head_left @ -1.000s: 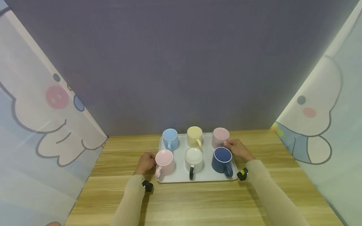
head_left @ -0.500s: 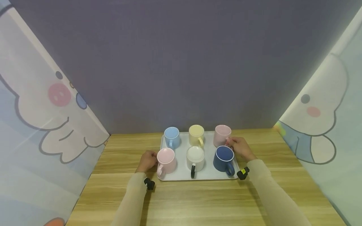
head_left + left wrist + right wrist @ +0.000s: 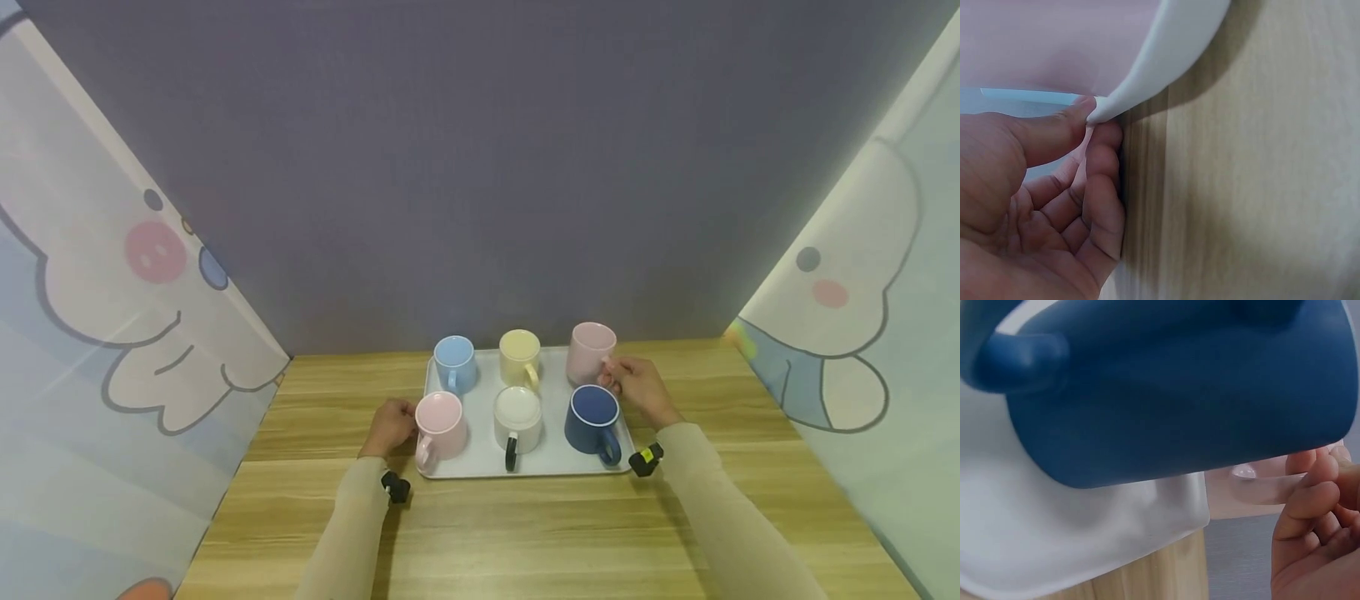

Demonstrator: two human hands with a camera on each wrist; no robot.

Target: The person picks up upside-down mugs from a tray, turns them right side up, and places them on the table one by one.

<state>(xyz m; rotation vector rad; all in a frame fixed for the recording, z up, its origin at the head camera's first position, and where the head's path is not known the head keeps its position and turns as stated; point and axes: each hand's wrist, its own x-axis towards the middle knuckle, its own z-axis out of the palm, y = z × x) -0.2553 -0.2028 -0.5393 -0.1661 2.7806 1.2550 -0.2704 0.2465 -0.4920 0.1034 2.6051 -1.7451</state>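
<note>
A white rectangular tray [image 3: 486, 367] holds several mugs on the table. My left hand [image 3: 391, 426] is at its left side, thumb and fingers pinching the tray rim [image 3: 1166, 62] beside a pink mug [image 3: 441, 433]. At the back right corner, my right hand [image 3: 639, 390] grips the handle of a second pink mug [image 3: 591, 354], upright and raised slightly over the tray. A navy mug [image 3: 592, 425] stands just in front of it and covers much of the right wrist view. That view shows the fingers curled at the pink handle [image 3: 1266, 489].
Also on the tray stand a light blue mug [image 3: 455, 367], a yellow mug [image 3: 517, 358] and a white mug [image 3: 516, 421] with a black handle. The wooden table [image 3: 495, 533] ends at a dark grey wall [image 3: 480, 183]. Cartoon-printed panels [image 3: 82, 333] flank both sides.
The back right pink mug has risen a little in my right hand, away from the navy mug. My left hand stays at the tray rim. The view has shifted slightly.
</note>
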